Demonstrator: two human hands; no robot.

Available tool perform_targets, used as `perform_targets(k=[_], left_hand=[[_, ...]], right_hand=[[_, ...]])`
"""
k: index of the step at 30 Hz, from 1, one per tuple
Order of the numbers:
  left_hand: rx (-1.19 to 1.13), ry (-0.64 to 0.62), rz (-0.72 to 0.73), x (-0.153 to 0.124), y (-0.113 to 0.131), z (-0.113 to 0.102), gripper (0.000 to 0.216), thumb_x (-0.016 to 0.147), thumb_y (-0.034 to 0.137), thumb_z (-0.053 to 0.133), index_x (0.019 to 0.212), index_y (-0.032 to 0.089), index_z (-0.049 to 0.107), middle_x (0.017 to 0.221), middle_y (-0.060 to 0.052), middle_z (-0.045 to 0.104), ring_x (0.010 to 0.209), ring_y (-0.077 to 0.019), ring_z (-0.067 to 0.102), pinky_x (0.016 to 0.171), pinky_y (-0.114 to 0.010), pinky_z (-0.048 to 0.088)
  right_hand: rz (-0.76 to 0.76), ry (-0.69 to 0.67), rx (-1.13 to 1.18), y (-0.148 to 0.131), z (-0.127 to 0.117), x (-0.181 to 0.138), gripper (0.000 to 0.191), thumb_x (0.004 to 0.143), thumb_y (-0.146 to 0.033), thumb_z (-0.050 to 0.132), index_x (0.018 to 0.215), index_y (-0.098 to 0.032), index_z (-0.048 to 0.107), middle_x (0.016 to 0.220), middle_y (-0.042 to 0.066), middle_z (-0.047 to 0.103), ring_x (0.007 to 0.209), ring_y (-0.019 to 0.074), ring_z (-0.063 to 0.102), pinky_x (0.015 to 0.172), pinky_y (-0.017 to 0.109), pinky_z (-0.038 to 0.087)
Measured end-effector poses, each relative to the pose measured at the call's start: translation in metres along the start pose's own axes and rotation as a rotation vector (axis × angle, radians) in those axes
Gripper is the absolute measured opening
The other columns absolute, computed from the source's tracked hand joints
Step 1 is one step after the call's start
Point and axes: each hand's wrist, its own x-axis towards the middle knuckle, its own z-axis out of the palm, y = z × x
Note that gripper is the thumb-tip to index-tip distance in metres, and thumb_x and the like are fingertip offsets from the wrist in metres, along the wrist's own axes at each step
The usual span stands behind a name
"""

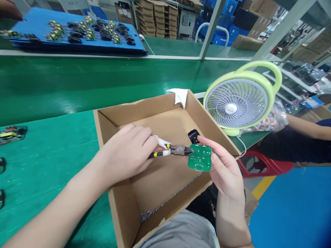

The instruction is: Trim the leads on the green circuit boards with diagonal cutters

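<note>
My left hand (131, 151) is closed around the handles of a pair of side cutters (178, 150), black and yellow with white wrapping on them. The cutter jaws point right and meet the left edge of a green circuit board (200, 158). My right hand (224, 162) pinches that board by its right side, solder face toward me. A black plastic part (193, 136) shows just behind the board, by my right fingertips; I cannot tell how it is joined. Both hands are above an open cardboard box (160, 124), with small clippings (147, 214) along its near inner edge.
A yellow-green fan (235, 103) stands right of the box, beside a plastic bag of parts (271, 119). A blue tray (46, 20) of wired boards lies on the shelf behind. More boards (12, 134) rest on the green table at left. Another person's arm (307, 127) shows at right.
</note>
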Motion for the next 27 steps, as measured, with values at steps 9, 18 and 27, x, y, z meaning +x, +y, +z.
perform_targets(k=[9,18,27], left_hand=[[0.025,0.026,0.030,0.0013,-0.0002,-0.0020,0.024,0.093,0.015,0.047,0.073,0.018,0.059,0.068,-0.006,0.057,0.062,-0.0238,0.055,0.057,-0.036,0.042],[0.034,0.019,0.015,0.0006,0.0017,0.0002,0.027,0.095,0.015,0.043,0.075,0.018,0.061,0.072,-0.008,0.058,0.066,-0.0244,0.053,0.061,-0.037,0.041],[0.039,0.037,0.016,0.0007,0.0007,-0.0004,0.028,0.098,0.018,0.044,0.075,0.017,0.060,0.073,-0.009,0.059,0.070,-0.0243,0.055,0.063,-0.037,0.042]], right_hand=[[0.001,-0.031,0.055,-0.0031,-0.0008,-0.0004,0.032,0.098,-0.042,0.068,0.128,-0.032,0.074,0.122,0.006,0.078,0.113,0.0297,0.074,0.099,0.047,0.061],[0.025,-0.033,0.063,-0.0049,0.0000,-0.0002,0.032,0.099,-0.043,0.067,0.128,-0.031,0.074,0.123,0.007,0.078,0.103,0.0282,0.078,0.091,0.043,0.064],[-0.055,-0.079,0.068,-0.0010,-0.0024,0.0013,0.030,0.102,-0.037,0.063,0.130,-0.033,0.073,0.121,0.005,0.079,0.102,0.0247,0.079,0.087,0.036,0.066]])
